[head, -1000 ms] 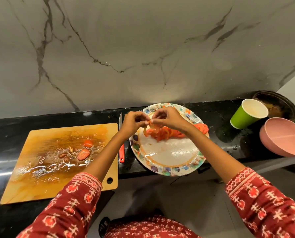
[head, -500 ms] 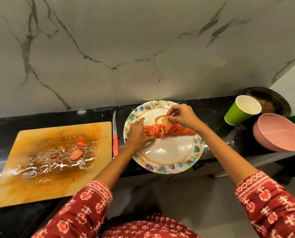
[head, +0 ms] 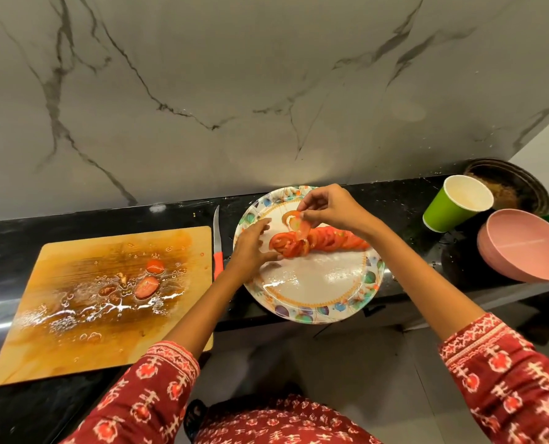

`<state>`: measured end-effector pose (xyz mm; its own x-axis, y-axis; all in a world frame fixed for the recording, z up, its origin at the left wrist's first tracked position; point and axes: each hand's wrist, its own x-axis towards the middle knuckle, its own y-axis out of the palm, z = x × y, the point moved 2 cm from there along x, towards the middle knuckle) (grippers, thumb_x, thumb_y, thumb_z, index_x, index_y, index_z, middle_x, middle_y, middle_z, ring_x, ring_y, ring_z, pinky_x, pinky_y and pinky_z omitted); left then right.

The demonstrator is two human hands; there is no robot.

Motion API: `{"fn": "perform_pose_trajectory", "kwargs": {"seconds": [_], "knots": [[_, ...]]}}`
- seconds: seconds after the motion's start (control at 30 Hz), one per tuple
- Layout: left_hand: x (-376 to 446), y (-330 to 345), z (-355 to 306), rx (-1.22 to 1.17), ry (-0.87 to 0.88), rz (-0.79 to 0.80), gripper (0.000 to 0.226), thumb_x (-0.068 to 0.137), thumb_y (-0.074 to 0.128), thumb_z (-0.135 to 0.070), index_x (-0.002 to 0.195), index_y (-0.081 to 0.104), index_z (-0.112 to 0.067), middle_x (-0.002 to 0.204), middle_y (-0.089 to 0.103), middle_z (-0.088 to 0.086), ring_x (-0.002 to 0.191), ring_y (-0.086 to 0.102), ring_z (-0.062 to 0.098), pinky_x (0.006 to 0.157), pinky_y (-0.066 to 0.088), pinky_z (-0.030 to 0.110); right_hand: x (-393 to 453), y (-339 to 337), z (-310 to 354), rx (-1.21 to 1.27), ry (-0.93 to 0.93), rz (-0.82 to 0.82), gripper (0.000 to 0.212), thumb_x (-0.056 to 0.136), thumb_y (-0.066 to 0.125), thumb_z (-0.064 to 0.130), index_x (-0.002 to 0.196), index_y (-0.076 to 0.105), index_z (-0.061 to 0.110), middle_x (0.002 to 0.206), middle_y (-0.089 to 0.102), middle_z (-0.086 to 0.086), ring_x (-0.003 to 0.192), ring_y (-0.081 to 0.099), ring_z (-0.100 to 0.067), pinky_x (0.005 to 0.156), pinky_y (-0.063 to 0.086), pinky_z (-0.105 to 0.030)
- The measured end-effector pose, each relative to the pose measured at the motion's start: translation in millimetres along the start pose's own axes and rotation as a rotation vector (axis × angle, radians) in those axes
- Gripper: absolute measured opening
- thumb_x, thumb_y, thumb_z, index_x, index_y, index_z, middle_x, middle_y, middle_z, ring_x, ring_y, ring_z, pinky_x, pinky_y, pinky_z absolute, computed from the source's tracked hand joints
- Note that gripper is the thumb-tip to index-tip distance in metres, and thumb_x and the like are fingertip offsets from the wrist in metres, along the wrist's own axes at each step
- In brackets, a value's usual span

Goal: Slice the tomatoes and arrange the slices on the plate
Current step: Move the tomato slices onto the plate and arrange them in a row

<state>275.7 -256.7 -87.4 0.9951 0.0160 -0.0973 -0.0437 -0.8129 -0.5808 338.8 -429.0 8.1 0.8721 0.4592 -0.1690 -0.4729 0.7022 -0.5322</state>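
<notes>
The right hand (head: 330, 209) pinches a tomato slice (head: 298, 224) above the plate (head: 314, 302), toward eleven o'clock. The left hand (head: 250, 248), fingers relaxed, steadies the row of slices (head: 324, 240). Best laid gently, overlapping.

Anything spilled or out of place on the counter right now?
Yes. Tomato juice and seeds are pooled across the cutting board, with two tomato end pieces left in it. The plate overhangs the counter edge.

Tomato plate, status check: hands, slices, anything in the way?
Right hand pinching a tomato slice above the row of slices. Left hand open, steadying the row's end on the paper plate. Nothing in the way.
</notes>
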Motion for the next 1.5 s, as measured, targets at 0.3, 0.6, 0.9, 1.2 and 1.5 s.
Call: {"fn": "perform_pose_trajectory", "kwargs": {"seconds": [0.3, 0.6, 0.9, 1.2, 1.5], "knots": [[-5.0, -19.1, 10.1, 0.094, -0.055, 0.009, 0.081, 0.064, 0.082, -0.025, 0.134, 0.043, -0.010, 0.122, 0.057, 0.010, 0.111, 0.054, 0.023, 0.091, 0.047, 0.032, 19.5, 43.2, -13.6, -0.156, 0.103, 0.096, 0.011, 0.085, 0.064, 0.002, 0.096, 0.066, 0.004, 0.091, 0.068, -0.012, 0.070, 0.064, -0.010, 0.061, 0.053, -0.015], [-2.8, -5.3, 1.6, 0.198, -0.052, 0.014, 0.084, 0.062, 0.082, -0.041, 0.131, 0.046, -0.010, 0.118, 0.058, 0.010, 0.112, 0.051, 0.023, 0.096, 0.043, 0.038, 21.7, 45.8, -28.7, -0.425, 0.059, -0.027, 0.012, 0.082, 0.068, 0.007, 0.092, 0.070, 0.002, 0.092, 0.069, -0.013, 0.076, 0.055, -0.011, 0.058, 0.040, -0.012], [-6.9, 11.4, -9.0, 0.339, 0.014, -0.034, 0.069, 0.076, 0.071, -0.037, 0.132, 0.042, -0.009, 0.132, 0.046, 0.012, 0.123, 0.038, 0.023, 0.100, 0.033, 0.030, 16.1, 42.1, -35.3, -0.439, 0.000, -0.039, 0.012, 0.083, 0.066, 0.011, 0.092, 0.071, 0.003, 0.091, 0.070, -0.012, 0.078, 0.056, -0.012, 0.071, 0.048, -0.024], [-10.6, 1.7, -2.1, 0.280, 0.039, -0.031, 0.064, 0.077, 0.072, -0.027, 0.132, 0.044, -0.009, 0.135, 0.046, 0.012, 0.127, 0.037, 0.025, 0.104, 0.030, 0.033, 13.7, 32.6, -32.8, -0.318, -0.027, -0.220, 0.014, 0.086, 0.063, 0.013, 0.089, 0.070, 0.001, 0.089, 0.070, -0.013, 0.077, 0.057, -0.013, 0.075, 0.051, -0.032], [-54.4, -65.0, 37.6, 0.272, 0.043, -0.260, 0.038, 0.084, 0.065, -0.019, 0.120, 0.057, -0.009, 0.118, 0.059, 0.010, 0.114, 0.049, 0.024, 0.091, 0.037, 0.027, 17.8, 89.1, 6.1, -0.251, -0.138, -0.206, 0.011, 0.084, 0.064, 0.010, 0.083, 0.070, 0.000, 0.081, 0.070, -0.013, 0.070, 0.056, -0.013, 0.066, 0.044, -0.026]]}}
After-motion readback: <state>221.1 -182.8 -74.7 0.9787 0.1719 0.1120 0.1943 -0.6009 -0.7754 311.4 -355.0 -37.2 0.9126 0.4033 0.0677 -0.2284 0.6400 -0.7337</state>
